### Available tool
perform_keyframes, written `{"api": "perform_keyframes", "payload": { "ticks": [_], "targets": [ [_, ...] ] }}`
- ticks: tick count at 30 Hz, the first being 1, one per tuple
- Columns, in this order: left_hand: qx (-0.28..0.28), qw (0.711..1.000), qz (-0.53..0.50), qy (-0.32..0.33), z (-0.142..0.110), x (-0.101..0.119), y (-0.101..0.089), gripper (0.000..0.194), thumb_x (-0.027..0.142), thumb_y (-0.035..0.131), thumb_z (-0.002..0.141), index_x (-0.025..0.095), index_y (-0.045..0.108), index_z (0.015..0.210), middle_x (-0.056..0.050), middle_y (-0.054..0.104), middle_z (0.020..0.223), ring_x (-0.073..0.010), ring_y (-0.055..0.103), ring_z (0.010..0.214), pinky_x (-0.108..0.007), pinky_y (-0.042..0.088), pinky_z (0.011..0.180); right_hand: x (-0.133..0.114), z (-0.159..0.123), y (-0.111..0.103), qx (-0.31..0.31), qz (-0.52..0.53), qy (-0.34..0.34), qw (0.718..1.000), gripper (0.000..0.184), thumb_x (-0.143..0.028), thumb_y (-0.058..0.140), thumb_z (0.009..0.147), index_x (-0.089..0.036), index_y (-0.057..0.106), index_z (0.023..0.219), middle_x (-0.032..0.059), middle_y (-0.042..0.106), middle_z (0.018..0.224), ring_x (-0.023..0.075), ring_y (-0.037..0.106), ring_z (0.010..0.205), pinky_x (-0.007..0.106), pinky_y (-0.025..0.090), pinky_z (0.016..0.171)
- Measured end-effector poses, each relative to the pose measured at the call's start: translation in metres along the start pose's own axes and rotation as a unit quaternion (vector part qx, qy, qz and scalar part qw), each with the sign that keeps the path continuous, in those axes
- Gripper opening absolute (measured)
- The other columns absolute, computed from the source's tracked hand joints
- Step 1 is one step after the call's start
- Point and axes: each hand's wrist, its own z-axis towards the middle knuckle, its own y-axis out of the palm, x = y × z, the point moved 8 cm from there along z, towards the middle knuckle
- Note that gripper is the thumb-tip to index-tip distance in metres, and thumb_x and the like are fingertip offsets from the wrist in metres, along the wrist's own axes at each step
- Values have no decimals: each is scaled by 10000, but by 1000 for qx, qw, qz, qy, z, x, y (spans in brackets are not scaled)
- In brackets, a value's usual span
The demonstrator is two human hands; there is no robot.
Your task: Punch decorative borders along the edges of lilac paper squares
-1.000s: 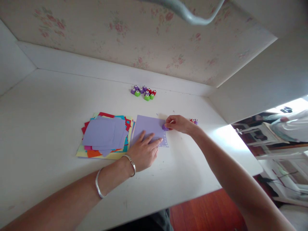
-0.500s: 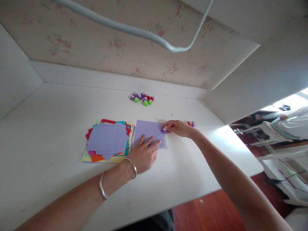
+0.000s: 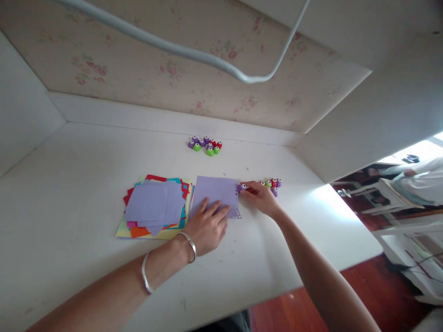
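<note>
A sheet of purple paper (image 3: 216, 190) lies on the white desk, with small punched holes along its lower and right edges. My left hand (image 3: 208, 226) rests flat across its lower part, fingers spread. At the right edge of the sheet, my right hand (image 3: 260, 197) pinches a small purple craft punch (image 3: 241, 187) with a white button. The punch sits at the paper's edge; whether it still grips the paper I cannot tell. Just beyond the right hand stands a small group of red, green and purple craft punches (image 3: 273, 182).
Left of the sheet lies a pile of coloured papers (image 3: 148, 200), purple on top. Several more craft punches (image 3: 210, 151) stand near the back wall. A white cable (image 3: 207, 57) hangs across the top. A person in pale clothing (image 3: 424, 177) is at the far right.
My right hand has shifted slightly right with the purple punch, from over the paper to its edge. More holes show along the right edge. My left hand stays on the sheet.
</note>
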Motion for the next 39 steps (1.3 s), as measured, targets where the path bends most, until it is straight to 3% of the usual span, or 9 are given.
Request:
{"api": "perform_keyframes", "payload": {
  "ticks": [4,9,13,20,24,30,35,39],
  "targets": [
    [-1,1000,7,6,0,0,-1,326,272,400,1007,186,689,1131,-61,574,1392,-273,476,1310,-542,251,1132,23,-12,-13,52,34,65,996,418,-484,672,808,-201,706,1113,70,738,943,202,686,800,321,545,715],
    [2,1000,8,8,0,0,0,336,278,401,1008,179,669,1186,-75,570,1395,-267,463,1321,-528,234,1148,24,-27,-30,96,-23,83,992,484,-515,650,808,-214,683,1186,42,732,833,196,679,710,317,547,654],
    [5,1000,5,8,0,0,0,349,281,389,1011,176,663,1200,-75,572,1393,-265,466,1316,-529,241,1149,13,-38,-45,136,-127,62,980,409,-482,603,859,-222,688,1162,65,730,956,172,663,660,323,546,671],
    [6,1000,-3,8,0,0,0,333,275,412,1005,195,645,1229,-46,581,1389,-261,464,1320,-542,263,1150,5,-44,-52,127,-267,30,955,336,-381,536,909,-264,668,1194,86,675,1194,191,656,719,383,553,771],
    [25,1000,0,10,0,1,-1,323,243,410,1004,166,680,1165,-53,575,1397,-262,482,1306,-539,283,1152,11,-41,-54,148,-267,20,952,356,-343,511,913,-270,646,1234,93,643,1230,206,657,754,415,555,807],
    [43,997,59,14,-2,6,-8,291,163,452,957,146,723,1061,-39,477,1490,-295,481,1308,-541,329,1151,1,-48,-53,175,-264,33,948,474,-336,547,873,-239,551,1336,152,517,1350,134,596,593,386,565,673],
    [72,988,136,16,-2,8,-24,330,105,457,920,111,707,1135,-58,378,1552,-317,481,1314,-518,399,1120,-15,-62,-49,178,-247,39,952,430,-366,531,893,-250,548,1307,143,547,1325,126,586,565,375,547,653],
    [133,977,161,42,-6,16,-46,293,94,479,926,133,726,1077,-51,455,1505,-289,512,1288,-490,409,1120,-20,-69,-41,160,-197,35,967,353,-364,517,901,-253,586,1229,112,615,1216,135,596,571,354,535,651]
  ]
}}
